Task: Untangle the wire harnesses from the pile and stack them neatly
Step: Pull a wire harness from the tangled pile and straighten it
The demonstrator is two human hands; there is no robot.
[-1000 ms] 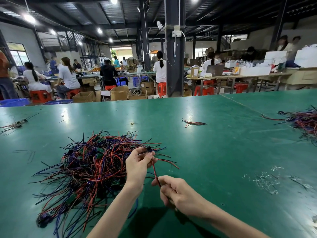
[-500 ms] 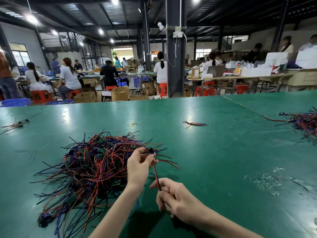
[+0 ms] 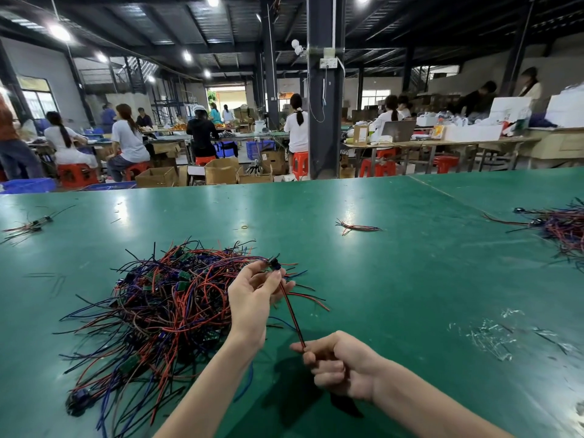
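**While the pile lies at the left, one harness is stretched between two hands**

As the person sits at the near edge of the green worktop (image 3: 410, 279), both bare forearms reach in over it. The left hand (image 3: 252, 298) is raised with its palm turned back toward the person, and its fingertips pinch the small black connector (image 3: 274, 263) at the top of a single wire harness (image 3: 290, 311). From there the harness's red and black pair runs down and slightly to the right in a nearly straight line. The right hand (image 3: 338, 365) sits lower and nearer, its fingers curled in, with thumb and forefinger pinching the bottom end of that pair.

Just left of the hands, the tangled pile (image 3: 158, 308) of red, blue, purple and black wires sprawls on the worktop, with small green boards and dark connectors caught in it. The raised left hand is right at the pile's right edge, and a few loose red ends poke out behind it.

Farther out, a small bundle (image 3: 357, 228) lies alone past the middle of the worktop, with a rubber band (image 3: 245, 227) to its left. Another heap of wires (image 3: 565, 229) spreads at the right edge, and a thin cluster (image 3: 31, 224) lies at the far left. Clear plastic scraps (image 3: 486, 336) are scattered on the near right. Beyond the worktop stands a dark pillar (image 3: 325, 90), and people sit on red stools at other tables.
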